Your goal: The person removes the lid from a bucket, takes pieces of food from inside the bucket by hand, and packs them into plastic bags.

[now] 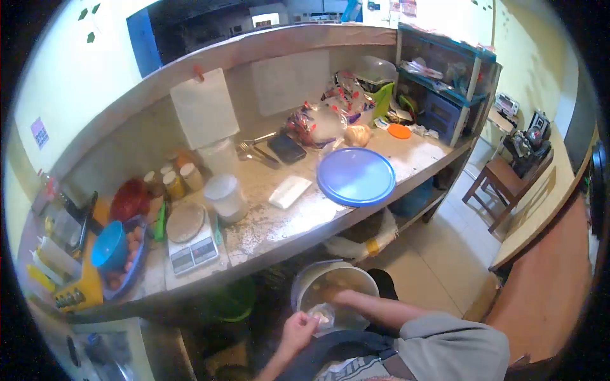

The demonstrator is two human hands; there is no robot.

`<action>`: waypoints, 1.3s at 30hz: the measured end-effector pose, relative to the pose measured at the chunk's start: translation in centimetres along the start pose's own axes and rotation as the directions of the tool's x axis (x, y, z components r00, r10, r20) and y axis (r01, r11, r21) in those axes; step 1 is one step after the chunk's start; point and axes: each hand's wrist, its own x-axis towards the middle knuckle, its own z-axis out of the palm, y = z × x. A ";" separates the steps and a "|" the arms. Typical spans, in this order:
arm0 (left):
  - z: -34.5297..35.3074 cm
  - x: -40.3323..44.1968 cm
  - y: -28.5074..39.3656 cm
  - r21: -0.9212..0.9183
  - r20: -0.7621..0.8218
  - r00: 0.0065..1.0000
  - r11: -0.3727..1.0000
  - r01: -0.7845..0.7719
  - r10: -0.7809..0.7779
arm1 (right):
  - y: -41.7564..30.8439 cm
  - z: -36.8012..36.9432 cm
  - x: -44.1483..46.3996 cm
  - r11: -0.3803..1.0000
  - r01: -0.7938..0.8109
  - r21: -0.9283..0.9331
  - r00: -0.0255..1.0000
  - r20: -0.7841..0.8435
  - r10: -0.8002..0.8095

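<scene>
A large pale bucket (304, 287) stands on the floor below the counter, close to my body. My right hand (330, 293) reaches down inside it, its fingers too blurred and dim to make out. At the near left rim my left hand (305, 327) pinches a small clear plastic bag (323, 316) with something pale in it. A large round blue lid (356, 176) lies on the counter edge above the bucket.
On the counter (254, 238) are a kitchen scale (194, 251), a white-lidded tub (225, 198), a blue basket of eggs (135, 254) with a blue bowl (108, 244), and plastic bags (318, 124). A wooden chair (502, 178) stands at the right.
</scene>
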 end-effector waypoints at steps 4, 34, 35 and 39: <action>-0.3 -0.6 0.7 -0.039 0.051 0.999 0.999 0.019 -0.017 | -1.0 1.4 0.4 0.988 -0.139 0.065 0.989 0.057 0.136; -0.4 -0.4 0.9 -0.069 0.157 0.987 0.998 -0.014 0.025 | 0.8 1.7 0.5 0.983 -0.182 0.011 0.970 0.165 0.177; -0.4 -0.5 1.2 -0.029 0.153 0.988 0.999 -0.016 0.020 | 0.8 1.7 0.4 0.983 -0.184 0.010 0.969 0.167 0.180; -0.4 -0.3 1.1 0.021 0.178 0.984 1.000 0.001 -0.005 | 0.8 1.7 0.0 0.982 -0.189 0.012 0.966 0.182 0.183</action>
